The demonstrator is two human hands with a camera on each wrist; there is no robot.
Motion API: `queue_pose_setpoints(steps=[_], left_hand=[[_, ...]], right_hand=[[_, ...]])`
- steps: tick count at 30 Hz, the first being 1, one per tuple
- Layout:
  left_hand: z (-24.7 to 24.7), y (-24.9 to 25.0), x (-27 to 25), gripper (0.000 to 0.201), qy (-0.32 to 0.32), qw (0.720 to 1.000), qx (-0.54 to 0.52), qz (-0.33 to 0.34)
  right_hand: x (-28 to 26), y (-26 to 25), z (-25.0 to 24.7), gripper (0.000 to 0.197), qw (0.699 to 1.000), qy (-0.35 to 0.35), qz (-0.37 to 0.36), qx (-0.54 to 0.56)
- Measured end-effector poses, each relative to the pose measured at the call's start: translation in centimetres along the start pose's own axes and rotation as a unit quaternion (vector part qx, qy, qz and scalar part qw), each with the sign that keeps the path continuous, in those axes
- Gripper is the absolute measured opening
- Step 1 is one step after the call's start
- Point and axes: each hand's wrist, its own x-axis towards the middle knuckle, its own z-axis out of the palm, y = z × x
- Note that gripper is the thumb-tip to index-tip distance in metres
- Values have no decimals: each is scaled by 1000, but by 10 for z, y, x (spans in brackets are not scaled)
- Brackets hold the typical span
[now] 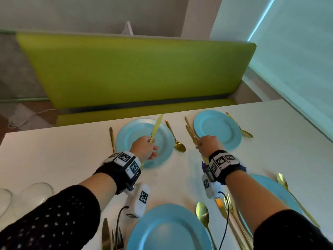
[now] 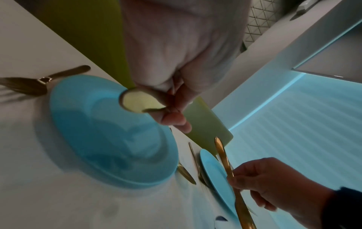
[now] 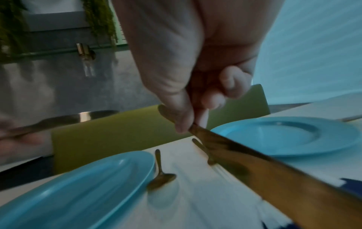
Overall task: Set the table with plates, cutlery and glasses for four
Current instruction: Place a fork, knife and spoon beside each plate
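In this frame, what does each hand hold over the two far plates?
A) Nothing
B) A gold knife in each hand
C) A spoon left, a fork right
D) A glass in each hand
B: the left hand grips a gold knife over the far left plate; the right hand grips another knife.

no readable text, wrist tags (image 1: 124, 157) coded only

Both forearms reach forward, the left hand (image 1: 144, 147) and right hand (image 1: 209, 145) each curled closed in a fist-like grip.
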Motion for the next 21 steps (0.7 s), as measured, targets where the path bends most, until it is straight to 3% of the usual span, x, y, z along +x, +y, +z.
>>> queue_pose_setpoints(steps=[9,16,21], left_hand=[[-26,-15,32,18,44,999,-20,-13],[-42,-21,48,23,77,996,-38,-22],[-41,-25,52,18,70,996,-51,-29]], right_hand=[[90,-29,16,26,997,-50,56,-24],[118,-35,26,27,996,-40,74,14],[128,-38,27,16,994,-10,103,19]])
